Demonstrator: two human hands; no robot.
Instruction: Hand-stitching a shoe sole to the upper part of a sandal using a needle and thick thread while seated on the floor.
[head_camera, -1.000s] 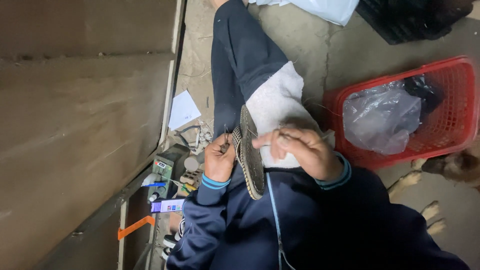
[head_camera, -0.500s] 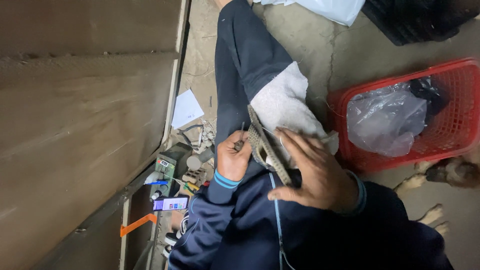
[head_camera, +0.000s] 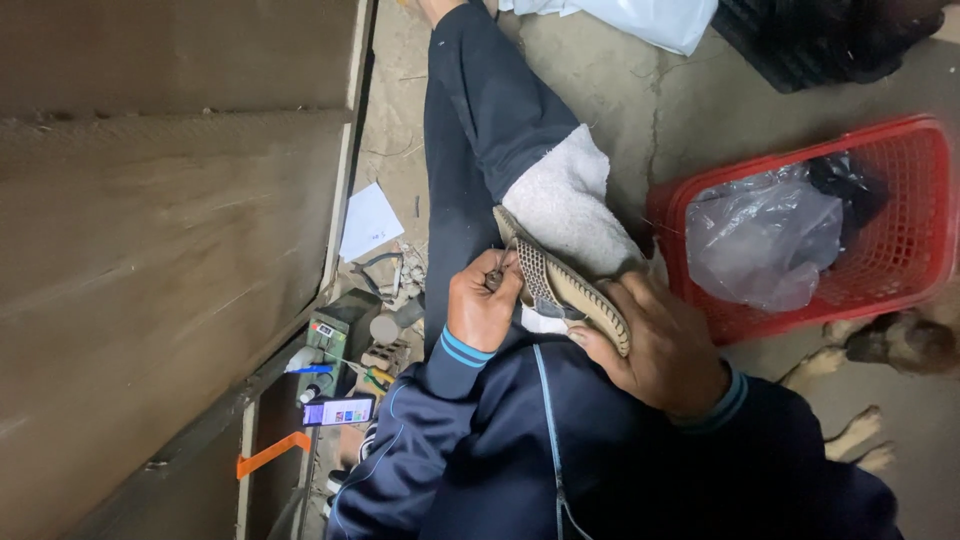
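Person sitting on a cracked concrete floor (head_camera: 610, 100), legs out toward the far side, working on a shoe sole (head_camera: 560, 285) — tan, woven-looking edge, dark patterned face — resting across the lap on a grey-white cloth (head_camera: 565, 205) draped over the thigh.

Right hand (head_camera: 655, 350) is cupping the near end of the sole from beneath, fingers wrapped along its edge, steadying it at a slant. Left hand (head_camera: 482, 305) is clenched at the sole's left edge, fingertips pinching something small against it; too small to tell whether needle, thread or awl. Both hands are gripping, neither is released.

Judgement: the step in hand looks like stitching or trimming along the sole's rim, with the left hand working and the right bracing. The next move is calling for the sole to be held firm and turned bit by bit so the working edge faces the left hand — a slip could run the tool toward the bracing fingers.

Around: a red plastic basket (head_camera: 900, 260) on the right, holding a clear plastic bag (head_camera: 765, 235). On the left, beside a brown wooden panel (head_camera: 150, 250), a clutter of small tools (head_camera: 375, 350), a white slip of paper (head_camera: 368, 220), and a phone (head_camera: 338, 410) with a lit screen. An animal's paws (head_camera: 860, 440) are showing at the near right.
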